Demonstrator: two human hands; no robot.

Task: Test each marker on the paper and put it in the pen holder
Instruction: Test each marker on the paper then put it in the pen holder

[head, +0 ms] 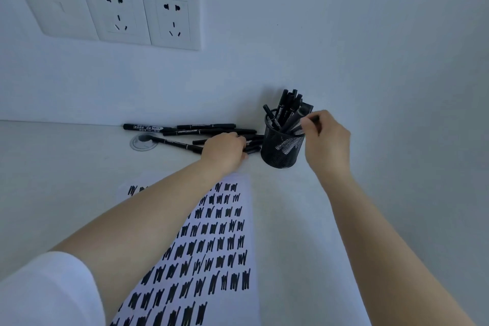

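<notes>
1. Two bare hands I see over the white desk [53,193]: my right hand [326,137] pinches a black marker [315,118] at the rim of the black wire-mesh pen holder [281,147], which is crowded with upright markers.
2. My left hand [225,149] curls down on the loose pile of black markers [201,131] just left of the holder; whether it grips one I cannot tell.
3. Nearer me lies the white paper [225,241], covered with rows of black scribbles.

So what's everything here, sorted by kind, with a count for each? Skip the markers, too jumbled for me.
Mesh pen holder: 1
Sheet of paper covered in black test scribbles: 1
Wall plates: 3, two with sockets and one blank
Round desk grommet: 1
Hands: 2, left hand and right hand
Total: 8
</notes>
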